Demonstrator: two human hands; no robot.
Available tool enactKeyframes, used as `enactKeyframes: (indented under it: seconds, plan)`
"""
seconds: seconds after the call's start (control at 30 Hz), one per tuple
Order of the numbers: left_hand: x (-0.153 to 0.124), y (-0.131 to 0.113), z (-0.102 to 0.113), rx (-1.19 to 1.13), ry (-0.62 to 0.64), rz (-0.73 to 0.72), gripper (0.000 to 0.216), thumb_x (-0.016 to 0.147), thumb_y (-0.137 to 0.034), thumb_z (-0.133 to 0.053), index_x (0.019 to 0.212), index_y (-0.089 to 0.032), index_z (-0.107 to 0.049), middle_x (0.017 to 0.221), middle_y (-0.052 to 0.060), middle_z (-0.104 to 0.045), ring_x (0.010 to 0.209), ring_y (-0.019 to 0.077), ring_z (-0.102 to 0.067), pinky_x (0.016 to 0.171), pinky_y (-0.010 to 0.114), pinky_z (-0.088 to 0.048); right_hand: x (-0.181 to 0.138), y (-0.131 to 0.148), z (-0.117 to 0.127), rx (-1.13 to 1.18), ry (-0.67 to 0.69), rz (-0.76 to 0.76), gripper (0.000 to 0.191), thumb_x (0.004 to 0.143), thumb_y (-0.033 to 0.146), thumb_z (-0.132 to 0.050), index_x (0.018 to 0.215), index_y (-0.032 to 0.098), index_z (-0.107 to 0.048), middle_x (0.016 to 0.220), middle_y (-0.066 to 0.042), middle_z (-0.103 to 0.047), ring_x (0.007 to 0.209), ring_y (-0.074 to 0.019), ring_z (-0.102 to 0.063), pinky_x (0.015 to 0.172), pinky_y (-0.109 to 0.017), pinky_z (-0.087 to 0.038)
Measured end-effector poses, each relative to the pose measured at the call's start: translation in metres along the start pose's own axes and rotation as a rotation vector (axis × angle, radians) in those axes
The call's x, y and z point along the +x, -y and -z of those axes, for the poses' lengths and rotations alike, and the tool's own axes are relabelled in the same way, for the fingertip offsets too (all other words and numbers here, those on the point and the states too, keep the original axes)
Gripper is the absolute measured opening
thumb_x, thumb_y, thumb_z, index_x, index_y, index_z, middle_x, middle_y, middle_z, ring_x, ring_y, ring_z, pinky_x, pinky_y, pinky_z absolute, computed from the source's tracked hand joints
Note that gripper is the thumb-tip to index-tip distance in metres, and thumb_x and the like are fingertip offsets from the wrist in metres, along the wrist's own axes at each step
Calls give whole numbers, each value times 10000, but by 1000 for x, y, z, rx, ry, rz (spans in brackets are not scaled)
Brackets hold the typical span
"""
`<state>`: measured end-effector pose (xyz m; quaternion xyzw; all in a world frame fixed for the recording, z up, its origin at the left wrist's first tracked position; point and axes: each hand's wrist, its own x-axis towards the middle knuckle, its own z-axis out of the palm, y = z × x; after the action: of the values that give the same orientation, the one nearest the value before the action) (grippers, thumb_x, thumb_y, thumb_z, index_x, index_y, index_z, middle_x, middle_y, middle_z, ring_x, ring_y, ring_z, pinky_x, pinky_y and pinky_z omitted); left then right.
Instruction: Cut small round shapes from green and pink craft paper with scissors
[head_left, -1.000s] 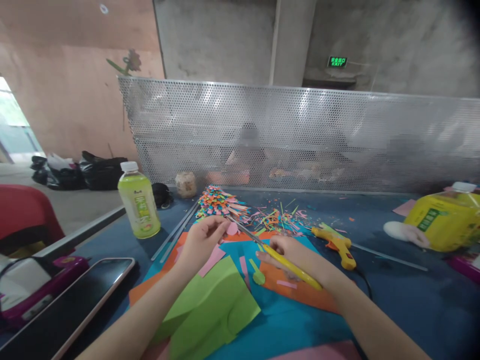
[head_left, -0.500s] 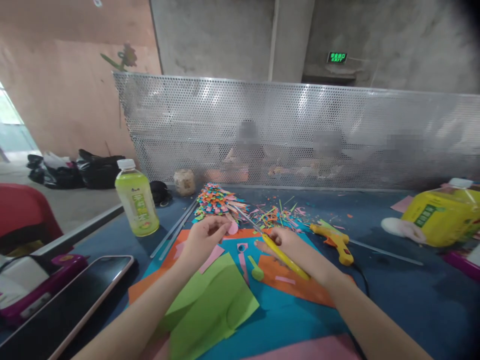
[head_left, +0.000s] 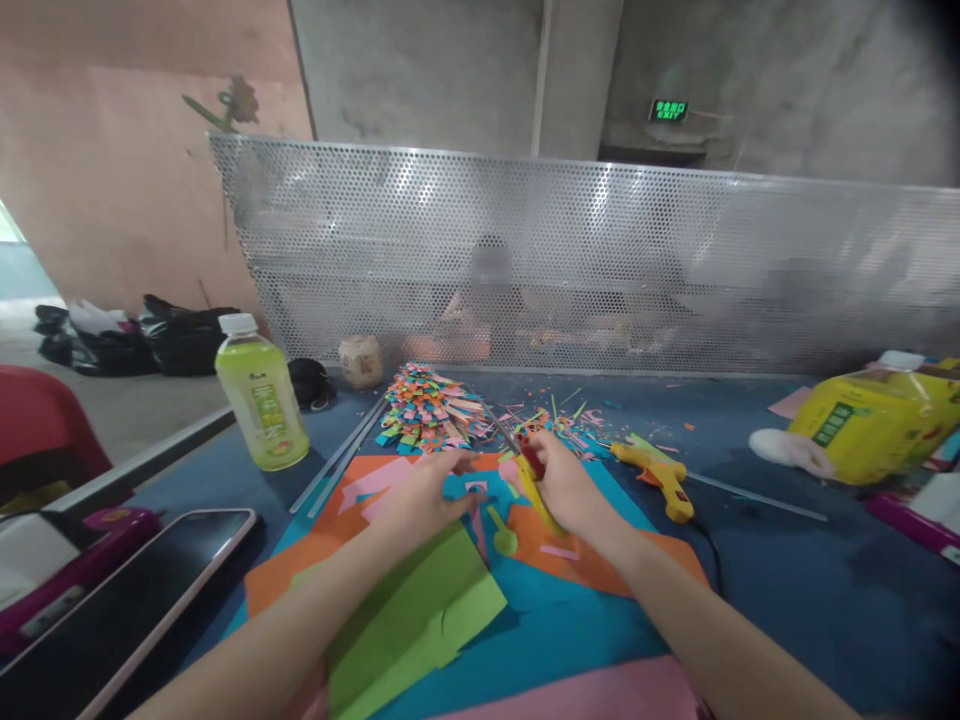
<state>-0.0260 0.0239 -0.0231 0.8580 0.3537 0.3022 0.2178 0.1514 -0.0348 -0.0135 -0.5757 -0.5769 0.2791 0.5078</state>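
Note:
Scissors (head_left: pixel 541 495) with yellow and red handles are gripped in my right hand (head_left: pixel 566 485), their blades pointing forward and left. My left hand (head_left: pixel 431 495) is above the coloured paper, thumb and fingers apart, with nothing visible between them. A small round pink paper piece (head_left: pixel 508 470) shows beside the scissors; I cannot tell whether it touches my right hand. Under my hands lie green sheets (head_left: pixel 424 620), an orange sheet (head_left: pixel 622 562), a blue sheet (head_left: pixel 555 630), pink scraps and a green spoon-shaped cutout (head_left: pixel 504 538).
A cone of multicoloured paper strips (head_left: pixel 431 405) stands ahead, beside scattered clippings (head_left: pixel 559 425). A yellow glue gun (head_left: pixel 660 475) lies right, a drink bottle (head_left: pixel 262 395) and phone (head_left: pixel 142 610) left. A yellow jug (head_left: pixel 855 425) stands far right. Behind is a perforated metal panel (head_left: pixel 420 240).
My left hand has come back towards me and its fingers have spread. The round pink piece is no longer at its fingertips. The scissors have turned in my right hand, showing the red handle.

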Motion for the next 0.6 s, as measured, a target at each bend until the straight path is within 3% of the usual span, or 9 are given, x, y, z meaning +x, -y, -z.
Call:
enactKeyframes:
  seconds: [0.17,0.33,0.4,0.6]
  plan:
    - [5,-3,-2,110,59,-10,262,688,-233,-613,947,-202,-628,897,48,-697,915,249,-606,857,390,-423,11,-1,19,-18,-85,-13,205,876,287,-529,999,126,-562,903,-32,-607,721,-131,-596,637,-300,-511]
    - [6,-12,-4,115,75,-20,168,710,-194,-552,861,-179,-623,833,52,-700,789,210,-643,720,320,-479,19,2,39,1,-232,-17,287,732,283,-696,903,133,-521,732,13,-579,650,-136,-567,597,-280,-491]
    - [11,-13,-3,93,57,-23,150,717,-196,-541,847,-174,-612,821,46,-694,779,200,-642,706,305,-483,22,2,46,6,-271,-35,257,769,284,-661,925,131,-526,753,8,-583,650,-131,-570,584,-275,-493]
    - [64,-15,-12,-7,46,-34,100,762,-233,-571,812,-153,-604,726,18,-642,716,155,-608,699,297,-493,28,-1,57,13,-274,-124,267,884,290,-519,1106,143,-538,1038,-64,-595,830,-167,-608,694,-346,-527]
